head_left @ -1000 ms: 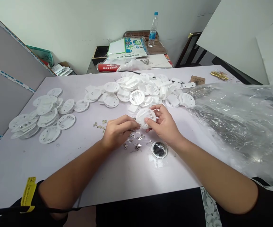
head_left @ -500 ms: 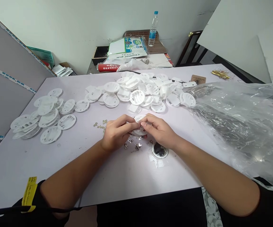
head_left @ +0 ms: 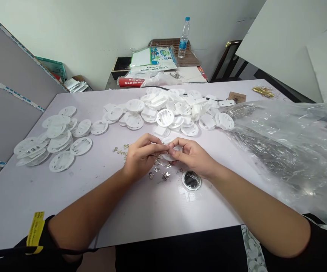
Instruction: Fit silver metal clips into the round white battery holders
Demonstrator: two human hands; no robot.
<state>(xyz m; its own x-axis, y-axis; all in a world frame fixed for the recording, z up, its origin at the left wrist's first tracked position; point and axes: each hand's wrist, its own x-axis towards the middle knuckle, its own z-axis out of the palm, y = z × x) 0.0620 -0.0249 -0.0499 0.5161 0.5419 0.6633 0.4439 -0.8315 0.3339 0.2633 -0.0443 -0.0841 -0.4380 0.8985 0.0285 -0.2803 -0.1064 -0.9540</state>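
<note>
My left hand (head_left: 141,158) and my right hand (head_left: 193,155) meet at the middle of the pale table (head_left: 141,207). Both close on one white round plastic disc (head_left: 169,150), which shows only between the fingers. My left fingertips also pinch at a small metal clip against it; the clip is mostly hidden. Loose small metal clips (head_left: 163,172) lie on the table just under the hands. More clips (head_left: 121,150) lie to the left of my left hand.
A heap of white discs (head_left: 175,109) lies beyond the hands, another pile of discs (head_left: 53,139) at the left. A large clear plastic bag (head_left: 288,151) covers the right side. A round shiny lid (head_left: 191,180) sits near my right wrist. A water bottle (head_left: 183,37) stands far back.
My right hand brought the white disc down and left, from raised and face-on to low between both hands. My left hand closed in on it.
</note>
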